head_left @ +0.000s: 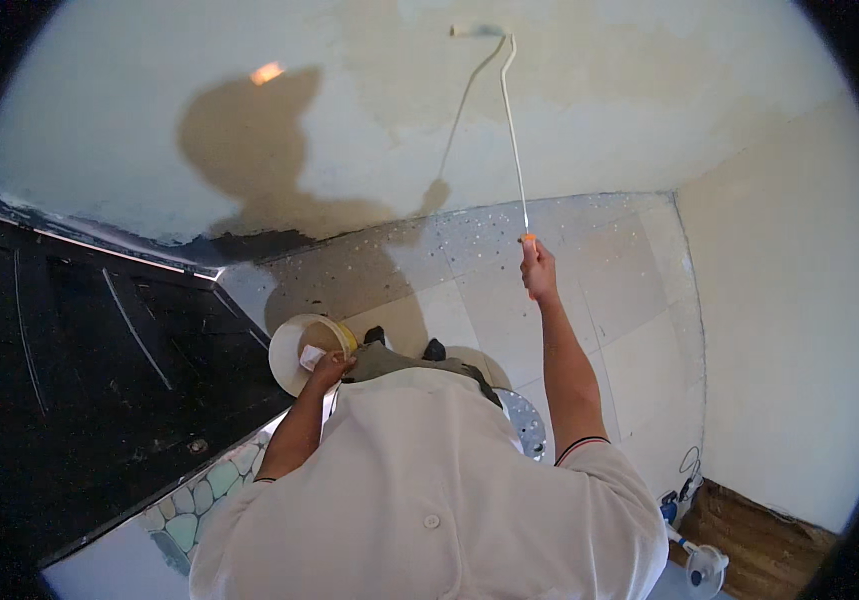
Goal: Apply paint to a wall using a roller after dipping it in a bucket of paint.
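Observation:
My right hand is closed round the orange handle of a paint roller, my arm stretched forward. The roller's long thin frame reaches up the wall, and its narrow sleeve rests against or just off the surface; I cannot tell which. Darker, damp-looking patches surround it on the pale wall. At my left side, my left hand grips the near right rim of a whitish bucket. A small white piece shows inside the bucket beside my fingers; its kind is unclear.
Paint-spattered tiles cover the floor before me. A black panelled door lies to the left, with a pebble-patterned strip below it. A speckled round thing is by my right side. A white fan-like object stands at lower right.

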A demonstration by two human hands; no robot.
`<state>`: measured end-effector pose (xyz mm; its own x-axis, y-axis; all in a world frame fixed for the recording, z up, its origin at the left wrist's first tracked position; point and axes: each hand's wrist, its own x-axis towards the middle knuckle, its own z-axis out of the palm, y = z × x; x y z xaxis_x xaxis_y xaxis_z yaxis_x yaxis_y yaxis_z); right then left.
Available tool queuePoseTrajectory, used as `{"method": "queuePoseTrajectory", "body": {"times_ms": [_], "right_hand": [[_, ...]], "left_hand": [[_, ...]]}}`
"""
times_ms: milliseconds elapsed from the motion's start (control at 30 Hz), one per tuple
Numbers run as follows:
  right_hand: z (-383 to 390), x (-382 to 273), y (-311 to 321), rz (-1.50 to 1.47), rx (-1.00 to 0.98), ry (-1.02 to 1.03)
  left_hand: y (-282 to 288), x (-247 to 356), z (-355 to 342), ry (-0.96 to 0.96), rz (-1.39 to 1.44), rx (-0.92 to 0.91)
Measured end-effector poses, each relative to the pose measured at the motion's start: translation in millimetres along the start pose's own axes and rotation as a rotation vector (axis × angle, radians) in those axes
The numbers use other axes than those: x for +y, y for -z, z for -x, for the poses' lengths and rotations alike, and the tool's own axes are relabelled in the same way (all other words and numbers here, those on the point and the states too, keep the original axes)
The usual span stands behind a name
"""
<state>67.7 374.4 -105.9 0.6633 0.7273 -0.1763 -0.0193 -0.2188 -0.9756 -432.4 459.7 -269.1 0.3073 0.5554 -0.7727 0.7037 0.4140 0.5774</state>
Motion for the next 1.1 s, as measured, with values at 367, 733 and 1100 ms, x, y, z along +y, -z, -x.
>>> {"method": "queuePoseTrajectory", "body": {"times_ms": [367,733,1100], "right_hand": [[19.5,75.9,41.6,0.221,0.017,-0.011],[0.2,4.9,3.9,0.09,-0.075,0.01],[15.7,96.8,6.7,0.196,-0.03,-0.053]], "left_hand": [[-1.8,28.9,8.8,-0.047,-0.358,0.04],[-6.1,40.2,2.3,-0.074,-0.259,0.043],[-8.3,28.3,-12.0,-0.019,-0.272,0.01]]}}
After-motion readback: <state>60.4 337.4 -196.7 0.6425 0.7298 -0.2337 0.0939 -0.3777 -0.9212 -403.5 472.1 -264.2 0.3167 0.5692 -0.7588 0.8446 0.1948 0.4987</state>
